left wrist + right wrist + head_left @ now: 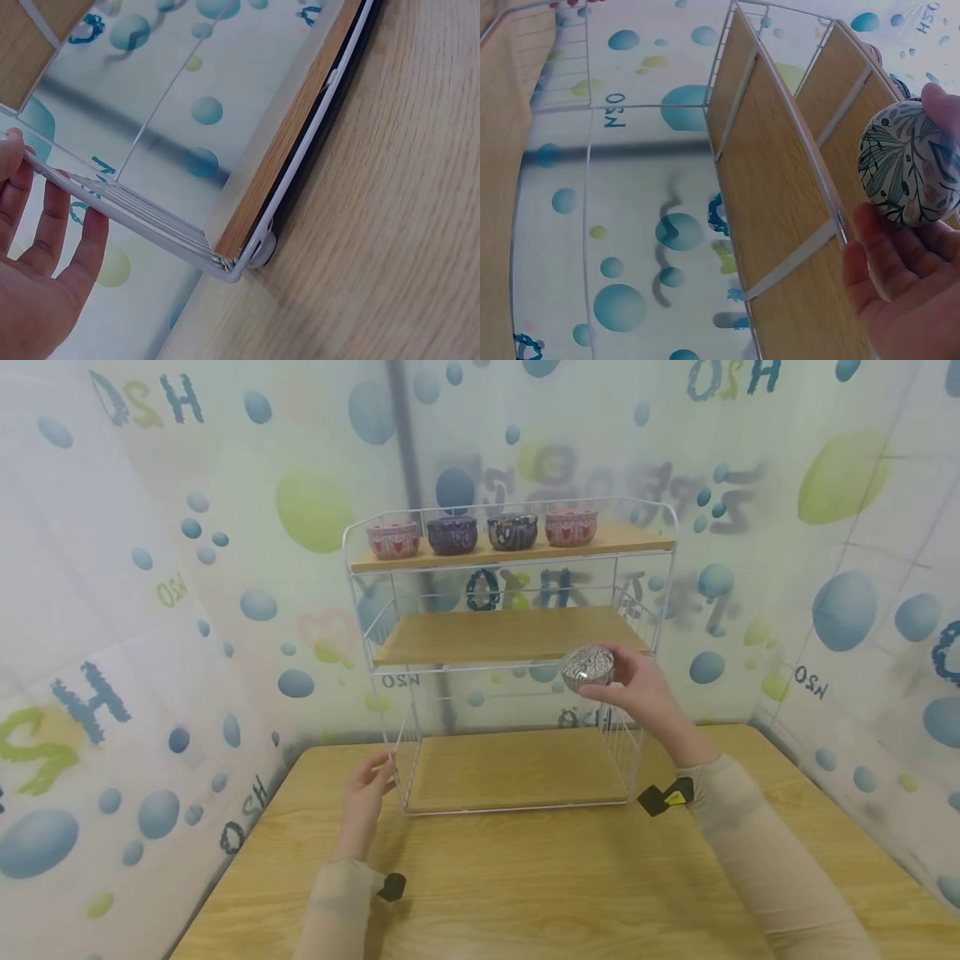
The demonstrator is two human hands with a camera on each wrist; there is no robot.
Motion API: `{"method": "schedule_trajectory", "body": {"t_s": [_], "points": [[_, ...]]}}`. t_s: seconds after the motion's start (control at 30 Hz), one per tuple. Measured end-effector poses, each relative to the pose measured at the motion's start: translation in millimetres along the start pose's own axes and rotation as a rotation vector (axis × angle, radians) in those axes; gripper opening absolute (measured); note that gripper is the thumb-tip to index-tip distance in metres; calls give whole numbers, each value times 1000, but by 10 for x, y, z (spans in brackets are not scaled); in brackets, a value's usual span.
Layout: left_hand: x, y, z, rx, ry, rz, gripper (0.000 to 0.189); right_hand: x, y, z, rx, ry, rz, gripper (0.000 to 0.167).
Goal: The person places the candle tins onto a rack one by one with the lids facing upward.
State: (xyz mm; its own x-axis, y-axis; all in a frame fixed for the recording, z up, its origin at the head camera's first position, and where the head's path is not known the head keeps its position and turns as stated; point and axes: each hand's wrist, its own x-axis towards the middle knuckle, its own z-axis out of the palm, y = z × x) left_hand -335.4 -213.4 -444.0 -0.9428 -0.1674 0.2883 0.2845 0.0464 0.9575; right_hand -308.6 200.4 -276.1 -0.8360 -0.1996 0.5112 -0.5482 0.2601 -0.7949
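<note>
My right hand (pixel 637 689) grips a small round tin (pixel 587 668) by its side, thumb and fingers around it, in front of the middle shelf's right end. In the right wrist view the tin (pixel 909 161) shows leaves and flowers on a pale ground. The white wire shelf rack (pixel 517 811) has three wooden boards and stands on the table. My left hand (pixel 366 789) holds its left front post low down; the left wrist view shows thumb and fingertips at the white wire (pixel 150 231). Nothing lies on the middle board (pixel 502 635) or the bottom board (pixel 517 768).
Along the top board (pixel 630 537) stand several lidded tins in a row: a pink one with red hearts (pixel 393 539), a purple one (pixel 452 535), a dark patterned one (pixel 512 532) and another pink one (pixel 571 527). A bubble-printed curtain (pixel 225 652) surrounds the wooden table (pixel 487 893).
</note>
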Motion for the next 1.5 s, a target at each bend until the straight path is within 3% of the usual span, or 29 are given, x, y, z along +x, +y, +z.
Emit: {"method": "schedule_trajectory", "body": {"t_s": [0.37, 0.83, 1.07, 1.27, 1.5], "points": [[-10, 15, 17, 12, -7, -8, 33, 102, -128, -119, 119, 47, -2, 54], [-5, 9, -18, 40, -1, -4, 34, 236, -283, -267, 104, 118, -12, 59], [-18, 24, 3, 52, 0, -24, 33, 280, -362, -388, 31, 167, -7, 62], [-14, 21, 8, 49, 1, -28, 31, 334, -433, -422, 78, 188, -4, 54], [-11, 15, 0, 45, 3, -44, 31, 393, -525, -468, 116, 217, -66, 44]]}}
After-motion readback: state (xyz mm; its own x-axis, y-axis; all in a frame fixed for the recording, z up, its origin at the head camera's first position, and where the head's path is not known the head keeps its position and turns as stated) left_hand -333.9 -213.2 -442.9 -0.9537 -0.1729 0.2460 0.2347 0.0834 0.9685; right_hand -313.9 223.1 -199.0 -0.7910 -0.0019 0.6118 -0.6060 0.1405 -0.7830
